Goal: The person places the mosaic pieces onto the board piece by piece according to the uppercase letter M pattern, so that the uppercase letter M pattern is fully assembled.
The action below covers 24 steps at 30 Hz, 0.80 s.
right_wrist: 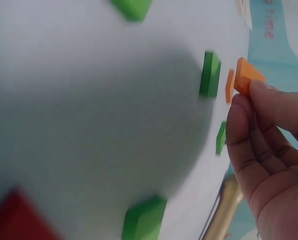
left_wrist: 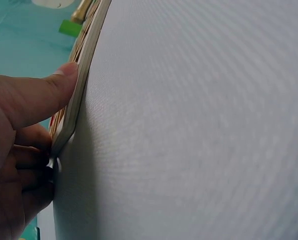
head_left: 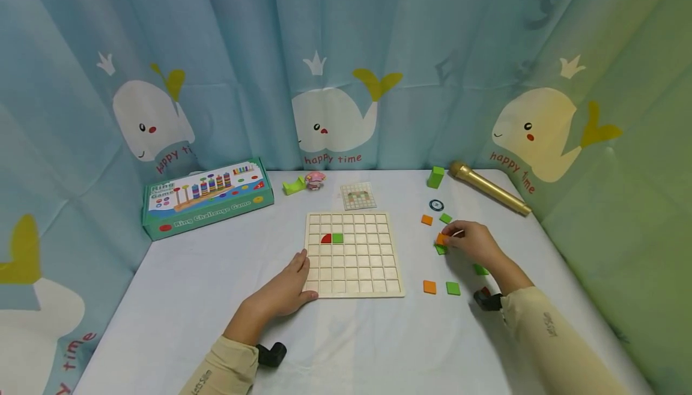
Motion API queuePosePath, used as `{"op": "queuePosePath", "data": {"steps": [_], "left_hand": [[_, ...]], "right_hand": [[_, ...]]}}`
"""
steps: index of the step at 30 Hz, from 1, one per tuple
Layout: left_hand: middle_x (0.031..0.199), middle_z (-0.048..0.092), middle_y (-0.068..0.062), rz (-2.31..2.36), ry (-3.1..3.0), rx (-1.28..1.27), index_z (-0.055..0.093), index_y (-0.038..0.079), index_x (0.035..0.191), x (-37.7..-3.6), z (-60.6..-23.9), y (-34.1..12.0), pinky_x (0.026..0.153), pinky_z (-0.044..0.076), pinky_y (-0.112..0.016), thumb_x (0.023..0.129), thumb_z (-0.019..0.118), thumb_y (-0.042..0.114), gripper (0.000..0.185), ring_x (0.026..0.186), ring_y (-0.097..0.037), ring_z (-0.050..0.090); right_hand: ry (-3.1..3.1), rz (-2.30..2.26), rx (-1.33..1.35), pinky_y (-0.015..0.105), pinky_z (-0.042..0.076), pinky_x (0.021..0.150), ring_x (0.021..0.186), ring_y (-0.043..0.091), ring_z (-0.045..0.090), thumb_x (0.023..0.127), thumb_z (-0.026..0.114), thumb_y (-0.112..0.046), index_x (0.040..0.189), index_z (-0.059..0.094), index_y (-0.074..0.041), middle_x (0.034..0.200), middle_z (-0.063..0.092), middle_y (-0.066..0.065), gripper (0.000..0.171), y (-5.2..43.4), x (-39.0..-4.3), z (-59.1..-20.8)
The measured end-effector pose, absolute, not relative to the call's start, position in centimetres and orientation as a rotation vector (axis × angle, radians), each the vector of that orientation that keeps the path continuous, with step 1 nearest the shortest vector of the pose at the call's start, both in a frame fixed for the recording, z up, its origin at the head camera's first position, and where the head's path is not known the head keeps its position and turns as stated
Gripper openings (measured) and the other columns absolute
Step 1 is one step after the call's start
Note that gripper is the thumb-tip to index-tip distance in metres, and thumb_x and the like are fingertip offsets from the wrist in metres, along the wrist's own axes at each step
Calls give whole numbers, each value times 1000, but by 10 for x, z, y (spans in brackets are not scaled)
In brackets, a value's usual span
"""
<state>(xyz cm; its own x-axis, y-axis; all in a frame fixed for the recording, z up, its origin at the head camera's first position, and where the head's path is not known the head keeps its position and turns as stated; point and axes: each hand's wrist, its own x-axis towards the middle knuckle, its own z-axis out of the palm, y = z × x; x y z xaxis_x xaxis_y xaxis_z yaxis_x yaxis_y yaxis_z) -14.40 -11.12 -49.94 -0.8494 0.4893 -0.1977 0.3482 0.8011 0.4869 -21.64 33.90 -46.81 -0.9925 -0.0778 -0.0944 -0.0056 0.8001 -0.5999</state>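
Note:
At its near left corner, the pale wooden grid board [head_left: 354,263] is held by my left hand [head_left: 289,287], the thumb on the front edge and the fingers along the left side. Two tiles lie in the board's cells, a red quarter-round tile [head_left: 327,239] and a green square tile [head_left: 337,238] side by side. To the right of the board my right hand [head_left: 476,242] pinches an orange square tile [right_wrist: 242,75] between thumb and fingertips. That tile is raised above the table, over another green tile [head_left: 441,250] in the head view.
Around the right hand lie loose orange tiles [head_left: 429,287] and green tiles [head_left: 453,288]. Behind them are a round dark token [head_left: 436,205], a green block [head_left: 436,177] and a gold microphone [head_left: 491,188]. A pattern card [head_left: 358,195], a small pink figure [head_left: 315,180] and a game box [head_left: 208,197] line the back.

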Motion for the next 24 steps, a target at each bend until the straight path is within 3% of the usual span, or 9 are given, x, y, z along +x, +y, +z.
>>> {"op": "queuePosePath", "data": {"steps": [24], "left_hand": [[166,9,-21,631,2676,630,22,-8,156,-146,-501,-111,120,23,-45,99,64,39,85,152,-33,12]], "right_hand": [[2855,-1033,-309,35,54,71,88,27,67,91,74,-6,100,74,-4,101,71,12,10,266,-243,-475]]}}
